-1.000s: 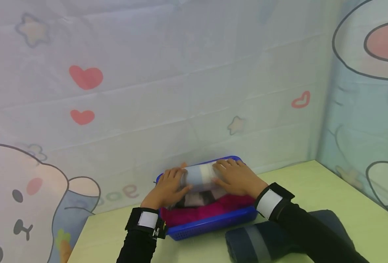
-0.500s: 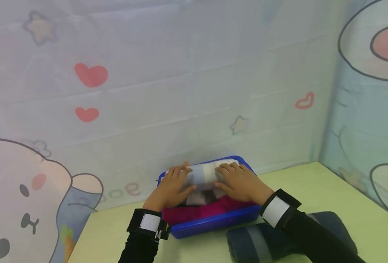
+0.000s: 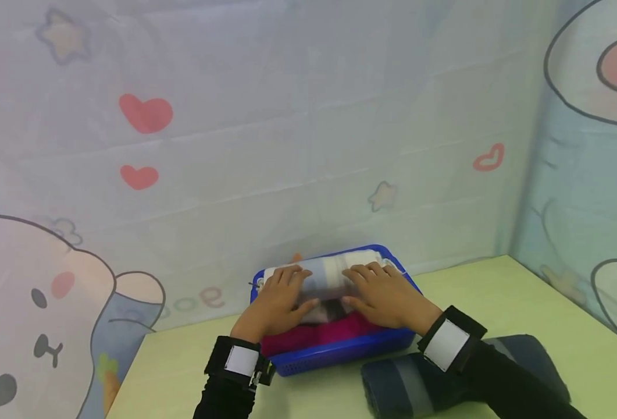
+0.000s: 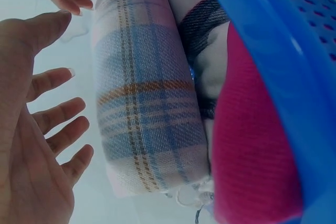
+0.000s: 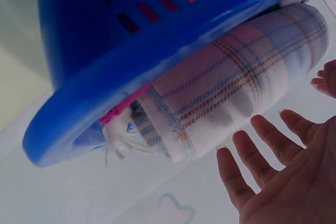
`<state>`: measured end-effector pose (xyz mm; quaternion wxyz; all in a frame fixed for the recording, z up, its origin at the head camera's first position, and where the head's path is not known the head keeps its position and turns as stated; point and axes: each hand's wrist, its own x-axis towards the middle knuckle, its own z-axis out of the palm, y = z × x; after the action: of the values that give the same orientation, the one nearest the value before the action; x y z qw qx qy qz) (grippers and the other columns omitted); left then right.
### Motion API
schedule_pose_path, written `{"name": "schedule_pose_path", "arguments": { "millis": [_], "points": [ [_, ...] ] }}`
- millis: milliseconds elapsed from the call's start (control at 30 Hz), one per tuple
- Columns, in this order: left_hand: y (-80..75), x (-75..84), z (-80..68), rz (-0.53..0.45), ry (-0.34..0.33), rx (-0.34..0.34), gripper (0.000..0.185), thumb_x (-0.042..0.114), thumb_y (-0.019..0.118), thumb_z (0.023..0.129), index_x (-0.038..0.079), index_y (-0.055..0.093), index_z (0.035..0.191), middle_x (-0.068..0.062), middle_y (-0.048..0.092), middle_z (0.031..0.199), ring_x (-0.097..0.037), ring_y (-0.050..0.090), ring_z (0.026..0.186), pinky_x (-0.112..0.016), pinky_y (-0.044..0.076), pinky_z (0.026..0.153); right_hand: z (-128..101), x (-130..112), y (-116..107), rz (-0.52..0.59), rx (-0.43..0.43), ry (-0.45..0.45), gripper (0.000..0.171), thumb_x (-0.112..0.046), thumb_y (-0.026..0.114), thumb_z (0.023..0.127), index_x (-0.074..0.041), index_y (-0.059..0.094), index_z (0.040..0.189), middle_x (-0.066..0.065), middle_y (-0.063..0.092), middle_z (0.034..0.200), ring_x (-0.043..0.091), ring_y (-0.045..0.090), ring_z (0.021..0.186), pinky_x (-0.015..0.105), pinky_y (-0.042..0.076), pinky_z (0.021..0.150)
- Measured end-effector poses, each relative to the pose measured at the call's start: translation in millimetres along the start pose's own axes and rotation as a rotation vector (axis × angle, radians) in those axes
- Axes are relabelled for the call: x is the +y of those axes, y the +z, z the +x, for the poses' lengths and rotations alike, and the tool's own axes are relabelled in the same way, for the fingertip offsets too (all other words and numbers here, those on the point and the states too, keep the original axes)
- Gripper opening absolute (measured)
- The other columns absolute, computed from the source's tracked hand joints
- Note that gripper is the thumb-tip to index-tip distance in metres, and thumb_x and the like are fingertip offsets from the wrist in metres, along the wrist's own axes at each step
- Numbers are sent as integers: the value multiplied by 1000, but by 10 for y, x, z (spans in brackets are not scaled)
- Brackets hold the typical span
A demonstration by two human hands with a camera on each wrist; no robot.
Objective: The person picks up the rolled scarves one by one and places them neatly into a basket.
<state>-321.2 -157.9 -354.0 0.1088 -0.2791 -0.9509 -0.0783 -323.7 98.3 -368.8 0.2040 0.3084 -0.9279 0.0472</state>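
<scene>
A blue basket point(image 3: 345, 352) holds a rolled plaid scarf point(image 3: 321, 276) in white, blue and brown, with fringe showing at its end in the right wrist view. In front of that roll lie a black-and-white cloth point(image 3: 316, 314) and a magenta cloth point(image 3: 326, 334). My left hand point(image 3: 277, 302) hovers by the roll's left part, its fingers loosely bent and apart from the fabric in the left wrist view. Over the right part is my right hand point(image 3: 389, 297), fingers spread; the right wrist view shows a gap between fingertips and roll.
A rolled dark blue cloth point(image 3: 402, 387) with a grey stripe lies on the pale yellow table point(image 3: 465, 299), right of the basket and partly under my right sleeve. Close behind the basket hangs a printed curtain point(image 3: 266, 174).
Both hands have drawn back a little from the plaid scarf, uncovering more of its ends. The view has shifted slightly; the basket and the dark blue roll appear to stay in place.
</scene>
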Motion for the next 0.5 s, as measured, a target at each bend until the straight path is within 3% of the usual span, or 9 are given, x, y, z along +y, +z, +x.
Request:
{"name": "schedule_pose_path", "arguments": {
  "millis": [500],
  "points": [
    [34, 91, -108, 23, 49, 42, 58, 47, 49, 102, 13, 41, 147, -10, 44, 149, -33, 40, 139, -52, 37, 113, -106, -54, -14, 0, -9, -26, 56, -46, 49, 101, -10, 49, 144, 10, 54, 143, 34, 50, 132, 58, 42, 106]
  ]
}}
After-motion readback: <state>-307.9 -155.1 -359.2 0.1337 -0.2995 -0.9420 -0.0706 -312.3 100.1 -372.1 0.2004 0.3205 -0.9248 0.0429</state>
